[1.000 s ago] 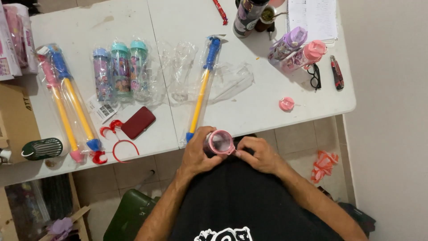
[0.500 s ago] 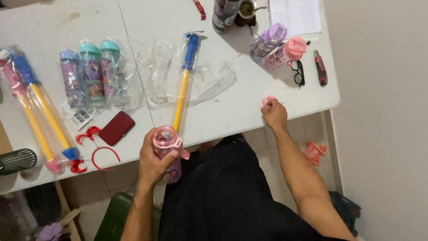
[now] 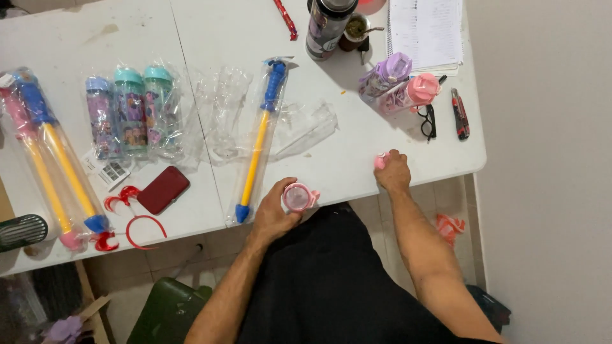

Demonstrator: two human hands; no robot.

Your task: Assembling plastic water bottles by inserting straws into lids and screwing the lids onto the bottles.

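Pink bottle (image 3: 298, 196) — upright, mouth toward camera — left hand (image 3: 274, 213).

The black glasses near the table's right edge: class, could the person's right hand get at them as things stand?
Probably yes. The right hand rests on the table just below the glasses, with bare tabletop between, though its fingers are already on a small pink piece.

Bare tabletop (image 3: 357, 159) between front edge and crumpled plastic wrap (image 3: 299, 127). Glasses (image 3: 428, 121) and cutter (image 3: 460, 113) crowd the right edge.

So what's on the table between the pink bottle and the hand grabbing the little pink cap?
Nothing: in the head view only bare white table separates the pink bottle from the right hand.
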